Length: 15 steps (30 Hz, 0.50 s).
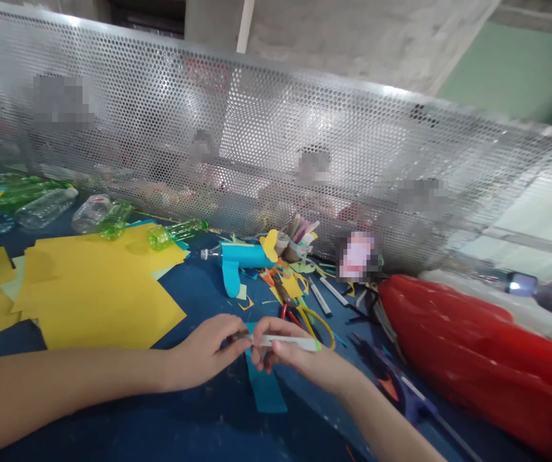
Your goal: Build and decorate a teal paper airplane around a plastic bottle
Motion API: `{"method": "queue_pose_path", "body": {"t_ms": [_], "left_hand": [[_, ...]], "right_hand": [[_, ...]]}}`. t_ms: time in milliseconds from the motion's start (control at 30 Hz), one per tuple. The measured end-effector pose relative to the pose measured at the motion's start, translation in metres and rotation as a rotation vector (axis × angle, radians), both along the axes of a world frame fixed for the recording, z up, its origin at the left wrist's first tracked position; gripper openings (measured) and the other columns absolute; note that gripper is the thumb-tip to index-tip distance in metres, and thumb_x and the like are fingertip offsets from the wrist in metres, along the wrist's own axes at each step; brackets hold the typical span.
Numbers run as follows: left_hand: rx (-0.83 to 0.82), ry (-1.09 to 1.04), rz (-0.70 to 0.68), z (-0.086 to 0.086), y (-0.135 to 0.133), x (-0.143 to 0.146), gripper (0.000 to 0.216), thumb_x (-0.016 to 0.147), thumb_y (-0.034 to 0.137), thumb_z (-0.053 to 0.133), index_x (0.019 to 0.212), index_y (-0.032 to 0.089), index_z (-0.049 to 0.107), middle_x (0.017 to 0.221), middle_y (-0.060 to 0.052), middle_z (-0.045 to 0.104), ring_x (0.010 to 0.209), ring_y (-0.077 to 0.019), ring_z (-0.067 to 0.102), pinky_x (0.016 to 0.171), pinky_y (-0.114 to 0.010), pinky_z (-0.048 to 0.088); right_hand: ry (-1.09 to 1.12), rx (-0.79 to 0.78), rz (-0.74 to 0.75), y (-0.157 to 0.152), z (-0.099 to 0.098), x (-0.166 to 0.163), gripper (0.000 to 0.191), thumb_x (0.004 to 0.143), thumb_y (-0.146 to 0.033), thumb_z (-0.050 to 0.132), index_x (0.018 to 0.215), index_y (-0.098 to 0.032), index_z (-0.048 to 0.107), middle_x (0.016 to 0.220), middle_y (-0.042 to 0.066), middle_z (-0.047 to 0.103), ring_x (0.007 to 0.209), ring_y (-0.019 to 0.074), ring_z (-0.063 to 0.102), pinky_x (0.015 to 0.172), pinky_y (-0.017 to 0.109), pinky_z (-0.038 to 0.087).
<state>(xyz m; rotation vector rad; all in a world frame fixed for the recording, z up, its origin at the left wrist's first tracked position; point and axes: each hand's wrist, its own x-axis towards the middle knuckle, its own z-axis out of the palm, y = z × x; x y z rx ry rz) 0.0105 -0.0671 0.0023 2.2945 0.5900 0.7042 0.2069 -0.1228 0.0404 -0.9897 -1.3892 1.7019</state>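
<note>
My left hand point(206, 351) and my right hand point(300, 362) meet over the blue table point(160, 423). Both pinch a thin white stick-like tool point(288, 342) with a green tip at its right end. My left fingers close on its left end, my right fingers wrap its middle. A strip of light blue paper point(265, 388) lies on the table just under the hands. Scissors with yellow and red handles point(307, 317) lie just beyond my right hand.
Yellow paper sheets point(97, 289) cover the table at left, with clear and green plastic bottles point(112, 218) behind them. A blue paper-wrapped bottle point(244, 256) and paper scraps sit mid-table. A red bag point(473, 353) lies at right. A perforated metal screen point(276, 147) closes off the far side.
</note>
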Motion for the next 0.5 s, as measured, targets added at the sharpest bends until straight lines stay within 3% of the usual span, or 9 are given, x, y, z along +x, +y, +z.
{"method": "queue_pose_path", "body": {"t_ms": [100,200,333,500], "left_hand": [[0.030,0.050,0.003,-0.002,0.002,0.002,0.033,0.097,0.041,0.032,0.079,0.019,0.047,0.078,-0.002,0.051,0.074,-0.0165,0.048,0.069,-0.028,0.039],[0.108,0.094,-0.014,-0.003,0.001,0.003,0.031,0.099,0.038,0.028,0.081,0.019,0.045,0.083,-0.004,0.052,0.079,-0.0178,0.048,0.072,-0.030,0.040],[0.232,0.135,-0.049,-0.001,-0.003,0.003,0.030,0.099,0.034,0.026,0.081,0.019,0.044,0.083,-0.004,0.053,0.079,-0.0183,0.047,0.076,-0.032,0.041],[0.356,0.191,-0.041,0.000,-0.007,0.003,0.032,0.100,0.029,0.022,0.081,0.018,0.045,0.081,-0.005,0.053,0.077,-0.0187,0.045,0.078,-0.034,0.041]], "right_hand": [[0.020,0.014,-0.256,0.003,-0.013,-0.014,0.033,0.085,-0.052,0.056,0.081,-0.019,0.053,0.050,-0.007,0.048,0.044,0.0061,0.037,0.044,0.018,0.027],[0.069,0.010,-0.384,0.005,-0.029,-0.025,0.030,0.082,-0.046,0.061,0.080,-0.022,0.044,0.040,-0.013,0.034,0.038,0.0056,0.018,0.041,0.020,0.013],[0.038,0.010,-0.416,0.005,-0.042,-0.028,0.037,0.077,-0.046,0.067,0.072,-0.022,0.038,0.039,-0.013,0.035,0.037,0.0051,0.021,0.041,0.020,0.012],[0.053,0.028,-0.403,0.002,-0.041,-0.027,0.036,0.077,-0.042,0.068,0.068,-0.022,0.038,0.040,-0.011,0.040,0.039,0.0052,0.026,0.043,0.021,0.015]]}}
